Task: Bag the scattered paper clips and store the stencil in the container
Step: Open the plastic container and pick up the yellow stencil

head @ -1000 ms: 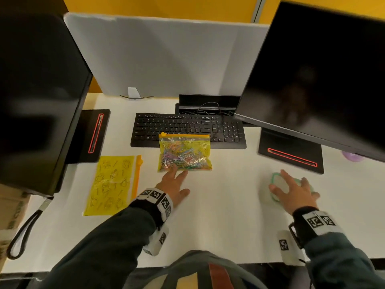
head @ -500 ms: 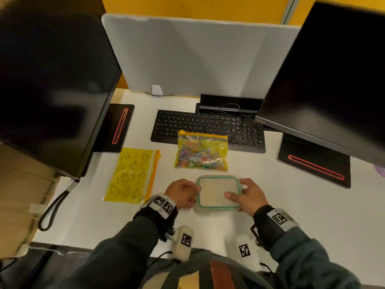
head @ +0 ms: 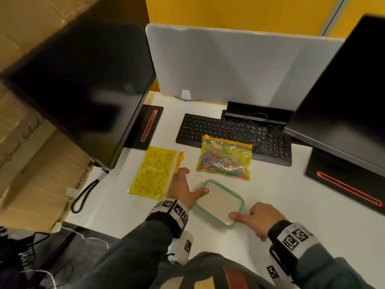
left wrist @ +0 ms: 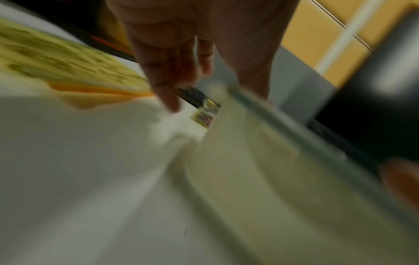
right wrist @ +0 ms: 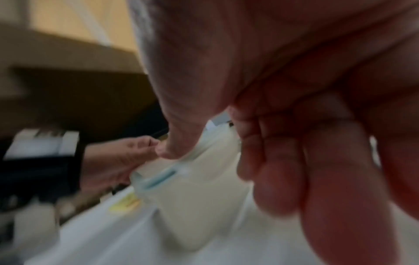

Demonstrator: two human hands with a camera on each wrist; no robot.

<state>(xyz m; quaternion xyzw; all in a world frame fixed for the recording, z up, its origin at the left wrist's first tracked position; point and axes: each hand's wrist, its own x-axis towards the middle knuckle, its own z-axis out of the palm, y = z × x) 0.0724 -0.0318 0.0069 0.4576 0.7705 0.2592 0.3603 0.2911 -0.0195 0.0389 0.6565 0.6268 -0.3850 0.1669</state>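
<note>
The clear container (head: 218, 202) with a green-rimmed lid sits turned at an angle on the white desk, near the front. My left hand (head: 182, 189) lies beside it, thumb on the lid's far left edge, fingers stretched onto the desk by the orange edge of the yellow stencil (head: 153, 172). My right hand (head: 257, 219) has its thumb on the lid's near right corner, fingers curled against that side. The zip bag of coloured paper clips (head: 225, 161) lies closed behind the container. The wrist views are blurred; they show the container (left wrist: 260, 170) (right wrist: 192, 197) and the stencil (left wrist: 56, 59).
A black keyboard (head: 229, 132) lies behind the bag. Two dark monitors (head: 83, 90) (head: 343, 101) overhang the desk on both sides, their bases (head: 145, 126) (head: 343, 184) on it. A cardboard box (head: 31, 163) and a cable loop (head: 83, 197) are at the left edge.
The right hand brought the container from the right of the desk to the front middle. It has since turned at an angle. My left hand's fingers have straightened toward the stencil.
</note>
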